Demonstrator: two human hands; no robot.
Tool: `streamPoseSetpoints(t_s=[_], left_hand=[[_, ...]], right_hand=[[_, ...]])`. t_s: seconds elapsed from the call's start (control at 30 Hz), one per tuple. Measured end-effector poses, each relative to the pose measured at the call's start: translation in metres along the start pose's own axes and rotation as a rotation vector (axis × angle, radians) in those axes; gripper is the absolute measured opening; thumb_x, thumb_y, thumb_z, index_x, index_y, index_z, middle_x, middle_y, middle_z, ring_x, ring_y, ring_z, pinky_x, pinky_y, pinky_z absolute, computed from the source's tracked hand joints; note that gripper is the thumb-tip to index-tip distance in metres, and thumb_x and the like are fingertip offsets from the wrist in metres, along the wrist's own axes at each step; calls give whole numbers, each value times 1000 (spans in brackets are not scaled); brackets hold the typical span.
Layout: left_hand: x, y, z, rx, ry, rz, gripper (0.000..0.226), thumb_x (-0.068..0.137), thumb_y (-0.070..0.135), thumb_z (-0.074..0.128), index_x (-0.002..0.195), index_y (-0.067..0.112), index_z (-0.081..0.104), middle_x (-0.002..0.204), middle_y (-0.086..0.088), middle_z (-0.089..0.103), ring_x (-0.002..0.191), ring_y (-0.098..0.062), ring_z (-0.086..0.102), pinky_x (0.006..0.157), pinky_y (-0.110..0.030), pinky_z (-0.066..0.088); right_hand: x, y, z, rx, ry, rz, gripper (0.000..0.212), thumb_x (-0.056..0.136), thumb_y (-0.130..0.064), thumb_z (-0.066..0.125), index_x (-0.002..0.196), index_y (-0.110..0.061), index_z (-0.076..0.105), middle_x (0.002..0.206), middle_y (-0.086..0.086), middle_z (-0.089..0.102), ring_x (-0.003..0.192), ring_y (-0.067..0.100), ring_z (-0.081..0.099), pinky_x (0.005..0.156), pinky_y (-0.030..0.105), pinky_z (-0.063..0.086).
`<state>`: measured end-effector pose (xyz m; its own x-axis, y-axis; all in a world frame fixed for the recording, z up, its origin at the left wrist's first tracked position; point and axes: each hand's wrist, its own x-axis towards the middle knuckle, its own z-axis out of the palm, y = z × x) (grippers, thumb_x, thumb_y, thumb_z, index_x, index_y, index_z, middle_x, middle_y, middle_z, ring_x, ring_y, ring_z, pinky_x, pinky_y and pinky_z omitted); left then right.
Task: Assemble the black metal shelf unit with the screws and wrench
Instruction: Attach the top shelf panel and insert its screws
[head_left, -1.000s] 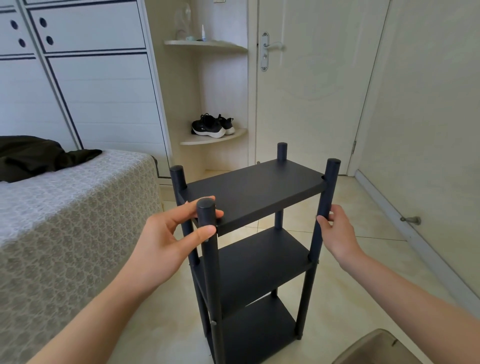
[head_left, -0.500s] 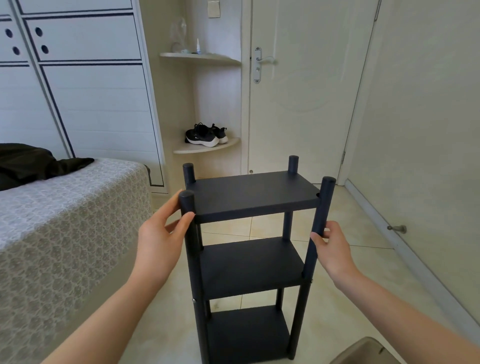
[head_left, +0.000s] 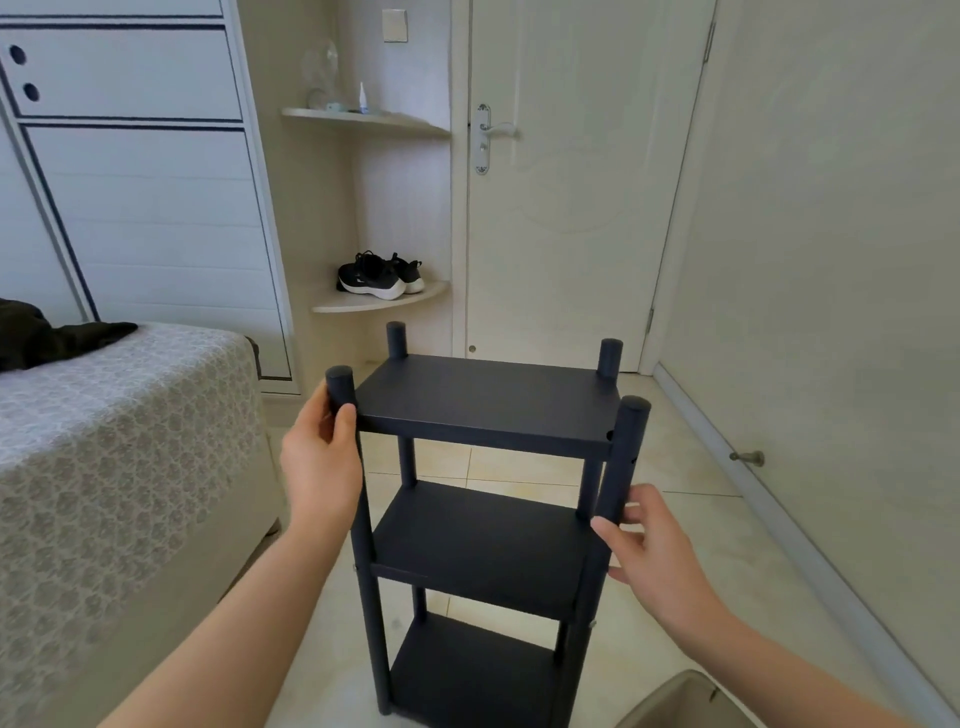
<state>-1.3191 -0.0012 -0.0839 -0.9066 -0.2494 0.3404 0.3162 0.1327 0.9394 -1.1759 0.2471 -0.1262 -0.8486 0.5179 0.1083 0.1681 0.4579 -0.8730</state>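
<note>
The black metal shelf unit (head_left: 488, 400) stands upright on the tiled floor in front of me, with three shelves between four round posts. My left hand (head_left: 322, 457) grips the near left post just below its top, thumb across the front. My right hand (head_left: 649, 551) holds the near right post between the top and middle shelves, fingers curled round it. No screws or wrench are in view.
A bed with a patterned grey cover (head_left: 104, 447) lies close on the left, dark clothing (head_left: 47, 332) on it. A shut door (head_left: 566, 208) and corner shelves with black shoes (head_left: 379, 275) are behind. A wall with a doorstop (head_left: 748, 457) runs along the right. A beige bin rim (head_left: 685, 701) sits bottom right.
The shelf unit has turned from a skewed angle to face me squarely. My left hand went from spread fingers at the post to a grip on it. The view has tilted up.
</note>
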Motion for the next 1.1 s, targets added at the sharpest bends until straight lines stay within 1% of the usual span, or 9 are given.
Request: streamPoseSetpoints(t_s=[0.2,0.4,0.5,0.6,0.7,0.83,0.9,1.0,1.1], left_hand=[[-22,17,25,206,70,144,76,100,19,59,161,25,13,167,4,15,153,-14,14,124,-38,17],[-47,22,46,461,19,284,60,101,20,55,157,20,32,167,0,16,155,-30,-10,126,-49,-1],[-53,21,55,520,-25,363,44,103,19,50,148,18,49,164,-1,27,155,-27,-5,125,-49,-6],[-65,24,68,523,-120,469,37,104,18,47,138,16,60,154,-1,46,155,-22,7,125,-48,-7],[-83,29,78,469,-222,576,33,101,19,49,129,15,66,135,1,64,150,-17,25,126,-44,-4],[-100,32,78,478,-394,752,35,100,21,54,133,16,63,138,2,62,143,-9,32,125,-36,2],[-107,29,72,436,-434,797,38,100,30,47,134,20,63,137,9,60,140,-4,37,124,-30,10],[-125,33,62,233,-450,512,29,95,49,43,106,43,69,108,35,66,112,16,54,96,2,35],[-130,35,73,67,-532,104,21,91,47,53,84,37,70,84,26,70,90,10,63,70,-2,44]], right_hand=[[-11,8,-11,-29,-55,-27,21,99,-29,53,119,-28,45,118,-9,53,112,15,58,98,39,53],[-8,18,-18,26,-110,-12,15,100,-36,49,115,-39,47,119,-14,55,109,9,58,82,22,55],[-10,18,-20,48,-142,-11,16,100,-37,49,114,-45,45,117,-19,52,109,7,57,79,16,53],[-11,18,-21,62,-158,-11,16,101,-37,49,109,-49,44,114,-24,50,115,9,55,94,27,52],[-11,16,-22,50,-164,-26,31,101,-36,47,131,-43,41,125,-19,49,121,9,52,102,35,49],[-5,11,-21,25,-157,-68,28,104,-34,39,128,-48,36,100,-28,57,91,-5,60,74,15,51],[-3,11,-18,36,-150,-64,24,105,-37,35,123,-52,34,97,-34,51,87,-7,58,75,15,49],[-1,13,-15,41,-140,-67,22,104,-40,35,123,-51,36,102,-35,47,98,-1,55,90,28,51],[1,13,-14,49,-119,-85,17,104,-40,36,115,-53,38,95,-28,53,88,0,59,80,23,50]])
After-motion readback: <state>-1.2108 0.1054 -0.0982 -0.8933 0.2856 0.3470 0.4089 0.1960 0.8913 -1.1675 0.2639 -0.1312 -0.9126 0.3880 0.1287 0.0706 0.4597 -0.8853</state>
